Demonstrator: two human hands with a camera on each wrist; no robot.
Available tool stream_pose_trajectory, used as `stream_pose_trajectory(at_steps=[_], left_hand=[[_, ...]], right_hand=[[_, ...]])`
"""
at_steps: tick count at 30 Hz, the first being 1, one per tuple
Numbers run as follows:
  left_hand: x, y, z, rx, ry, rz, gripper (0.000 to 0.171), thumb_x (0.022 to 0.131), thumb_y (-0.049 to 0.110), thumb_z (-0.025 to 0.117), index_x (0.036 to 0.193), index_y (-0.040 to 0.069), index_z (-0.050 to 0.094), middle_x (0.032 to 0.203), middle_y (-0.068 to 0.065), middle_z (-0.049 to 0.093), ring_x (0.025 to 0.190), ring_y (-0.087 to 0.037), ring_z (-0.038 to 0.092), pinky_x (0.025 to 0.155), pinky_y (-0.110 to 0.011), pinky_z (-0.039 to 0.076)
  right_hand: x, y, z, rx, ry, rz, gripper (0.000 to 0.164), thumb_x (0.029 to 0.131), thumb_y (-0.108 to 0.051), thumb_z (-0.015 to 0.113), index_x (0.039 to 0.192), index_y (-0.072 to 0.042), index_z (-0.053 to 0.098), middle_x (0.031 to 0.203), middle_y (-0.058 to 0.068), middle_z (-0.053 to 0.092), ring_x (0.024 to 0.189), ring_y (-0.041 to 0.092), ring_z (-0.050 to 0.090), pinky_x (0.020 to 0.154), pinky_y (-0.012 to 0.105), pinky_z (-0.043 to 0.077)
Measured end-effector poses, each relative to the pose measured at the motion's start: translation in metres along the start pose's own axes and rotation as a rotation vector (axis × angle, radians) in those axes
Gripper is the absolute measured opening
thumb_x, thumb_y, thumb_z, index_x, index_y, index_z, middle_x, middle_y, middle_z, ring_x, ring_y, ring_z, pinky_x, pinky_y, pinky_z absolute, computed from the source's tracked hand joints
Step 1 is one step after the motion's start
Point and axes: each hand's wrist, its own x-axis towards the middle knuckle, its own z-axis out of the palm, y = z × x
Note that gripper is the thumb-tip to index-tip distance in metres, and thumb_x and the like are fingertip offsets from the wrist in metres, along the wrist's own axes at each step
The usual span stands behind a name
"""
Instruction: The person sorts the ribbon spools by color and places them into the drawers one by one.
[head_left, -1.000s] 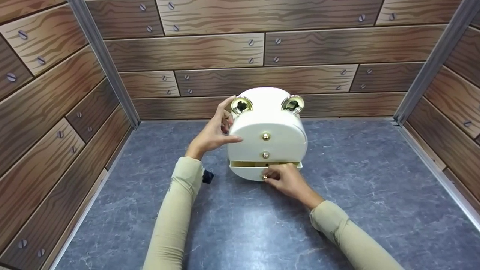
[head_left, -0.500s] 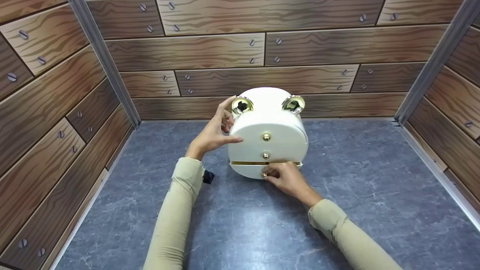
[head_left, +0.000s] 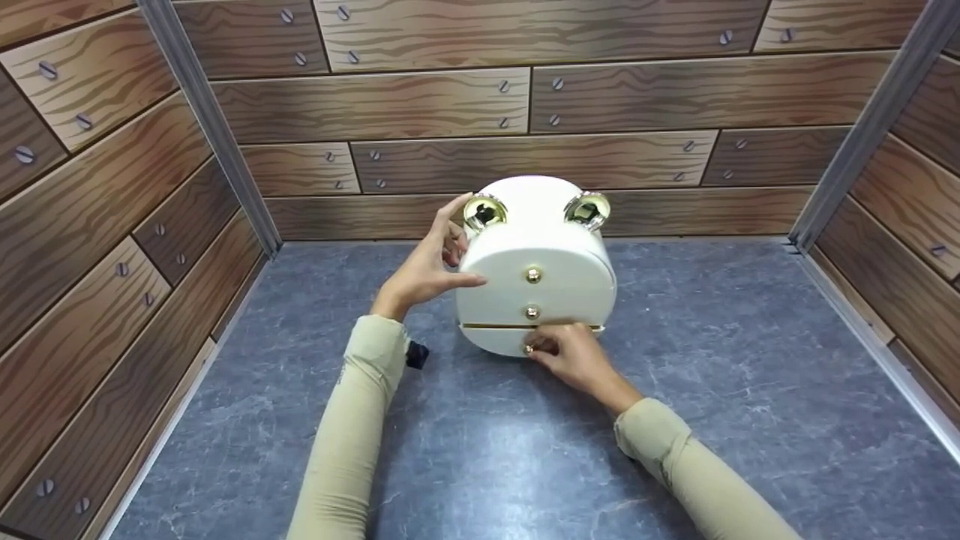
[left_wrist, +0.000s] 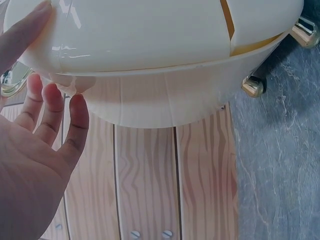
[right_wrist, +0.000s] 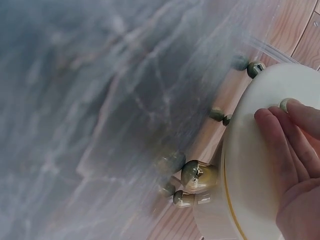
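Note:
A white rounded drawer box (head_left: 574,289) with gold-rimmed round eyes stands in the middle of the head view. My left hand (head_left: 421,271) holds its left side, thumb on the front and the other fingers around the flank near one eye. With my right hand (head_left: 576,358) I pinch the small gold knob (head_left: 529,349) of the bottom drawer (head_left: 487,340). A thin gap shows above that drawer front, and the left wrist view shows it slightly out from the box. In the right wrist view, my fingers (right_wrist: 280,145) lie along the drawer front.
Two more gold knobs sit higher on the box front, the upper one (head_left: 533,274) near its centre. Gold feet (left_wrist: 252,87) support the box on the grey marbled table (head_left: 720,360). A small black object (head_left: 417,355) lies by the left sleeve. Wood-patterned walls (head_left: 420,97) enclose the table.
My right hand has pushed the bottom drawer inward, narrowing its wide opening to a thin gap. The left hand has stayed in place on the box.

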Motion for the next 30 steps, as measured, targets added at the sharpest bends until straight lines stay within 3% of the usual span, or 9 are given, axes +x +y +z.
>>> stream_pose_trajectory(at_steps=[12,30], left_hand=[[0.0019,0.0002,-0.0001,-0.013,-0.001,0.014,0.118,0.075,0.008,0.093,0.165,0.033,0.020,0.098,-0.009,0.052,0.079,-0.023,0.047,0.076,-0.042,0.047],[0.0004,-0.0007,0.0004,-0.019,-0.002,0.016,0.121,0.074,0.008,0.094,0.165,0.032,0.018,0.096,-0.005,0.052,0.078,-0.019,0.048,0.077,-0.050,0.049]], right_hand=[[0.0017,0.0016,0.0026,-0.015,0.040,-0.020,0.015,0.082,0.003,0.082,0.095,-0.003,0.078,0.092,0.008,0.080,0.080,0.021,0.078,0.074,0.030,0.063],[0.0044,-0.0003,0.0043,-0.039,0.075,0.017,0.017,0.080,0.005,0.082,0.095,-0.003,0.078,0.092,0.010,0.079,0.078,0.022,0.077,0.073,0.031,0.064]])
